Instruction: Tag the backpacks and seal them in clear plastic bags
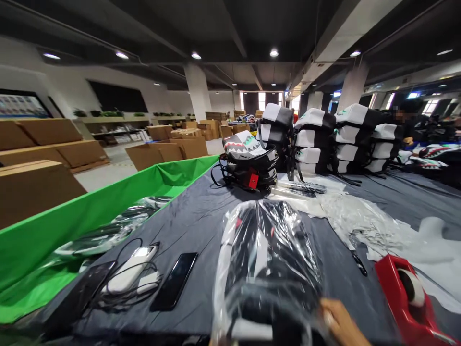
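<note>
**Bagged backpack (270,250) on covered table (196,216)**

Head view: the backpack is enclosed in a clear bag (220,283) at the table's near edge. The bag's side is clamped by the right hand (340,319); the left hand (217,340) is mostly cut off, its grip indeterminable.

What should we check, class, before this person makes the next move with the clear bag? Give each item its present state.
1. Clear bag resting on the table: ok.
2. Black-and-white item inside the bag: ok.
3. Plastic smooth: not ok, it is wrinkled.
4. Right hand at the bag's edge: ok.
5. Left hand holding firmly: cannot tell, barely in frame.
6. Phone and red tape dispenser apart from the bag: ok.
</note>
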